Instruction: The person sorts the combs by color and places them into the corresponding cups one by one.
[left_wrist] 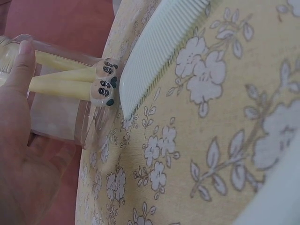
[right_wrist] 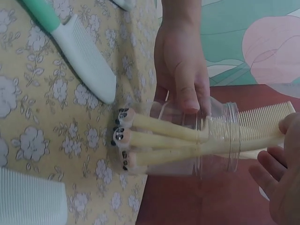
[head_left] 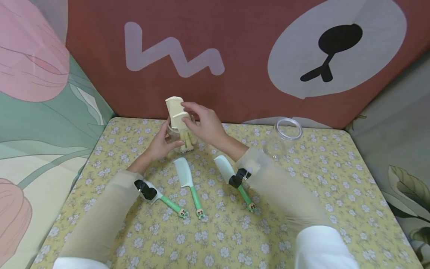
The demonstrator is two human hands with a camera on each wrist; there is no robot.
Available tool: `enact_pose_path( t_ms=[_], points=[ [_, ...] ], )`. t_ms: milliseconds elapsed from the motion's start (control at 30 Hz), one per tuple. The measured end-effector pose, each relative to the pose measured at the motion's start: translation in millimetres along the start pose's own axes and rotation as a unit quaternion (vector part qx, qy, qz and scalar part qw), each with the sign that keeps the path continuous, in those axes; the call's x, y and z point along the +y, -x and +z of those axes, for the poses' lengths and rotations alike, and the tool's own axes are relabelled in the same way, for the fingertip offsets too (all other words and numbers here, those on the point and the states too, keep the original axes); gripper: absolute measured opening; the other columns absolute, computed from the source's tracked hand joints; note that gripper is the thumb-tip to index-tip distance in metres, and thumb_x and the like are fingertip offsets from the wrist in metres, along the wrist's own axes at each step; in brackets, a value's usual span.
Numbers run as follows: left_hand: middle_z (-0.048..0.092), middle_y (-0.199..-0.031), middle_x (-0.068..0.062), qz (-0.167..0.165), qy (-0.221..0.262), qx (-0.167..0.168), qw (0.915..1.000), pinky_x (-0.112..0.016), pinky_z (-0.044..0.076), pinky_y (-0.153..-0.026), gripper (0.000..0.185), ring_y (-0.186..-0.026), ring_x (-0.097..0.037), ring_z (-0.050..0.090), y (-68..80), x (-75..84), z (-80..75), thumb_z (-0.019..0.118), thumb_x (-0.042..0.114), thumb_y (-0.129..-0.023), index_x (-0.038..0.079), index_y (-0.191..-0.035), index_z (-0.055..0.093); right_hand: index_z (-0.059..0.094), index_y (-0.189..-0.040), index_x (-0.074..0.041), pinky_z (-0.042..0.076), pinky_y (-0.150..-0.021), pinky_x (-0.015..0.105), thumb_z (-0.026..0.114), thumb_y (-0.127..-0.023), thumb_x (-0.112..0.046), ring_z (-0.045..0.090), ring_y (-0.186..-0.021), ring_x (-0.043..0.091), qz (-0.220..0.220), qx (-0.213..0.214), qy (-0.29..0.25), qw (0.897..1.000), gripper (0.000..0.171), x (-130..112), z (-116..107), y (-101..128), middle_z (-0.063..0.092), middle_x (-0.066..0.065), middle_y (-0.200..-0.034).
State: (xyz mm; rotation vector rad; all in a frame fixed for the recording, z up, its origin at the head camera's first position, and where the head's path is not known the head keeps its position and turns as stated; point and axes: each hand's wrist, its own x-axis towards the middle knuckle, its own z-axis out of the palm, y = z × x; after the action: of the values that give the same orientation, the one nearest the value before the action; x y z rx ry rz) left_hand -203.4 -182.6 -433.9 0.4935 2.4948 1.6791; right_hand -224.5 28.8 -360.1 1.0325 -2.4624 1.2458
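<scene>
My left hand [head_left: 161, 144] grips a clear jar [right_wrist: 185, 169] by its side, the thumb laid across the wall. Several cream combs stand in it, heads down, their panda-faced handle ends [right_wrist: 123, 136] at the bottom. The teeth end of one cream comb [head_left: 180, 122] sticks up past the jar's rim, pinched between the thumb and fingers of my right hand [head_left: 206, 125]. Behind it another cream comb [head_left: 174, 105] rises higher. Close to the jar lies a pale comb with a green handle [head_left: 184, 172], its teeth visible in the left wrist view.
Two more green-handled combs lie on the flowered cloth, one comb [head_left: 171, 203] partly under my left wrist, the other comb [head_left: 223, 167] beside my right wrist. A second clear jar [head_left: 289, 129] without a lid stands at the right. A printed red backdrop [head_left: 242, 89] borders the table's far edge.
</scene>
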Motion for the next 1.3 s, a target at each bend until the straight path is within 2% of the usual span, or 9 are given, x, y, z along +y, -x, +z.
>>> enact_pose_path(
  t_ms=[100,167,233,400,633,733,1000,1300],
  points=[
    [0.015,-0.167,-0.018,0.004,-0.004,0.003,1.0000,-0.059,0.029,-0.118,0.101,-0.149,-0.040,0.026,-4.1,-14.2,0.3,0.071,0.005,-0.096,0.012,-0.164,-0.003,0.057,-0.142,-0.004,0.052,-0.097,0.022,0.067,-0.101,-0.017,0.064,-0.120,0.025,-0.012,-0.003,-0.005,1.000,0.044,1.8,-4.9,2.4,0.065,0.014,-0.132],
    [0.017,-0.167,-0.015,0.007,-0.005,0.007,0.9999,-0.058,0.030,-0.118,0.102,-0.150,-0.038,0.027,-6.8,-23.8,0.7,0.072,0.008,-0.096,0.017,-0.165,-0.003,0.057,-0.142,-0.003,0.053,-0.097,0.023,0.067,-0.101,-0.017,0.064,-0.119,0.026,-0.023,-0.010,0.000,1.000,0.045,2.6,-8.6,4.5,0.064,0.014,-0.133],
    [0.022,-0.165,-0.015,0.012,-0.005,0.010,0.9999,-0.058,0.031,-0.118,0.100,-0.149,-0.037,0.029,-7.0,-27.1,0.6,0.073,0.010,-0.095,0.017,-0.165,0.001,0.056,-0.144,-0.005,0.051,-0.099,0.025,0.067,-0.101,-0.020,0.062,-0.122,0.024,-0.030,-0.020,0.021,0.999,0.047,2.7,-12.7,7.3,0.063,0.012,-0.136],
    [0.035,-0.156,-0.019,0.011,0.000,0.012,0.9999,-0.058,0.030,-0.118,0.089,-0.146,-0.037,0.033,-5.6,-28.4,0.9,0.073,0.013,-0.095,0.012,-0.162,0.014,0.049,-0.150,-0.007,0.043,-0.111,0.033,0.066,-0.101,-0.029,0.049,-0.137,0.020,-0.043,-0.061,0.084,0.994,0.056,0.3,-25.4,15.5,0.054,0.008,-0.148],
    [0.036,-0.155,-0.019,0.009,-0.009,0.016,0.9998,-0.060,0.029,-0.118,0.087,-0.146,-0.038,0.033,-4.5,-27.6,0.8,0.074,0.012,-0.095,0.011,-0.161,0.016,0.031,-0.160,-0.009,0.029,-0.121,0.044,0.067,-0.100,-0.035,0.027,-0.151,0.026,-0.040,-0.143,0.113,0.982,0.075,-6.4,-47.2,30.1,0.029,0.013,-0.164],
    [0.037,-0.154,-0.019,0.010,-0.006,0.016,0.9998,-0.061,0.029,-0.118,0.086,-0.146,-0.037,0.033,-5.0,-28.8,1.3,0.074,0.012,-0.095,0.011,-0.161,0.018,0.024,-0.162,-0.009,0.024,-0.123,0.049,0.066,-0.100,-0.040,0.018,-0.154,0.026,-0.044,-0.164,0.134,0.976,0.081,-2.8,-55.8,39.6,0.019,0.013,-0.168],
    [0.039,-0.152,-0.019,0.014,-0.001,0.017,0.9998,-0.059,0.030,-0.118,0.084,-0.145,-0.037,0.035,-5.7,-28.6,2.4,0.073,0.008,-0.095,0.009,-0.159,0.020,0.020,-0.163,-0.008,0.010,-0.126,0.051,0.065,-0.100,-0.044,0.012,-0.156,0.030,-0.061,-0.192,0.192,0.960,0.085,10.7,-79.0,70.8,0.013,0.015,-0.169],
    [0.038,-0.154,-0.017,0.008,0.003,0.018,0.9998,-0.057,0.030,-0.119,0.085,-0.146,-0.035,0.033,-5.8,-28.9,2.0,0.074,0.010,-0.094,0.011,-0.160,0.020,0.022,-0.163,-0.008,0.008,-0.124,0.060,0.067,-0.098,-0.045,0.007,-0.156,0.034,-0.038,-0.210,0.247,0.945,0.087,20.0,-106.8,116.6,0.010,0.016,-0.169]
  ],
)
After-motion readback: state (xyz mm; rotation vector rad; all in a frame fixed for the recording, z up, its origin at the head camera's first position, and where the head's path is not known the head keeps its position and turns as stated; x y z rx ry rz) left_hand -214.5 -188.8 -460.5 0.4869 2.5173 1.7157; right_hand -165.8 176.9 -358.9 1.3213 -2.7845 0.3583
